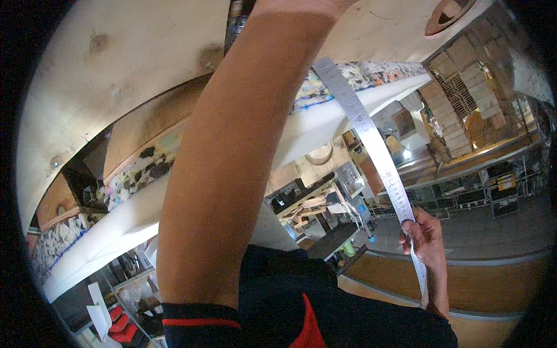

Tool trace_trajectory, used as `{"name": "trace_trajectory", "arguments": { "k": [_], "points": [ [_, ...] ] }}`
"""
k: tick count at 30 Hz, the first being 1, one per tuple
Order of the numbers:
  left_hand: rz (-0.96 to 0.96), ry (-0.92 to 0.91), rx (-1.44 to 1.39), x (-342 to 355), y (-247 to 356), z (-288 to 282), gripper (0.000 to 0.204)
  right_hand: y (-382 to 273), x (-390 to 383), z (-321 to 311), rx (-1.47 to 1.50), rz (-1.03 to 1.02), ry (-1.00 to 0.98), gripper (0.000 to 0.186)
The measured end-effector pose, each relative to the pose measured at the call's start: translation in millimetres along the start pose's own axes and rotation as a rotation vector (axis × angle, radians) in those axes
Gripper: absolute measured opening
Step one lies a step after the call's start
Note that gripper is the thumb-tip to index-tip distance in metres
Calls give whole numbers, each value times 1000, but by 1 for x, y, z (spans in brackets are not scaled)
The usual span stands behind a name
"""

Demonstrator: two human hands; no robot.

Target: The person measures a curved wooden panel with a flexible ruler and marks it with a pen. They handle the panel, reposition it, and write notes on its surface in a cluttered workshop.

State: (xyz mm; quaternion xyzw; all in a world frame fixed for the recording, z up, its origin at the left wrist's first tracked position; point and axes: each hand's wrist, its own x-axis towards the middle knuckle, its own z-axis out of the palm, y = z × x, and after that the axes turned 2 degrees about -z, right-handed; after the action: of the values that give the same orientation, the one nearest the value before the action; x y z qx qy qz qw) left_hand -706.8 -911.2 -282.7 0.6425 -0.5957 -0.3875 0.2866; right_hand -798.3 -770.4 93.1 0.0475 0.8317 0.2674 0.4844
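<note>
A long steel ruler (374,145) runs slantwise down the right half of the head view. My right hand (430,235) is closed around its lower part, thumb on the face, and the strip continues below the grip. The ruler's upper end lies over the edge of a speckled multicoloured foam layer (377,75), with a white padding layer (316,119) beside it. My left forearm (226,156) reaches up across the middle, hiding part of the padded edge. My left hand lies beyond the top edge, with only the wrist showing.
A pale wooden panel (145,46) spans the top, with a round-edged cutout (448,16) at the upper right. Wooden blocks (145,136) sit along the padded edge. Beyond are a cluttered workbench (313,209), shelving (125,278) with red items, and a grey floor (487,235).
</note>
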Motion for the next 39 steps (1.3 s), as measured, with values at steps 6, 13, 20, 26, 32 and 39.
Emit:
{"name": "trace_trajectory", "arguments": {
  "k": [6,13,20,26,32,39],
  "points": [
    [16,21,18,0,-4,3,93,-2,0,2,39,-13,4,31],
    [-27,-51,2,1,-2,0,93,-5,-3,-6,12,34,9,28],
    [-58,-94,4,4,3,-6,95,-14,-3,-5,44,72,26,22],
    [-23,-42,-8,1,2,-4,95,-4,-7,-13,61,109,-38,20],
    [-66,-121,-38,2,6,-10,90,4,1,-26,-121,-150,37,9],
    [-74,-167,-7,4,7,-19,99,-58,-14,-146,-838,-647,771,14]
  ]
}}
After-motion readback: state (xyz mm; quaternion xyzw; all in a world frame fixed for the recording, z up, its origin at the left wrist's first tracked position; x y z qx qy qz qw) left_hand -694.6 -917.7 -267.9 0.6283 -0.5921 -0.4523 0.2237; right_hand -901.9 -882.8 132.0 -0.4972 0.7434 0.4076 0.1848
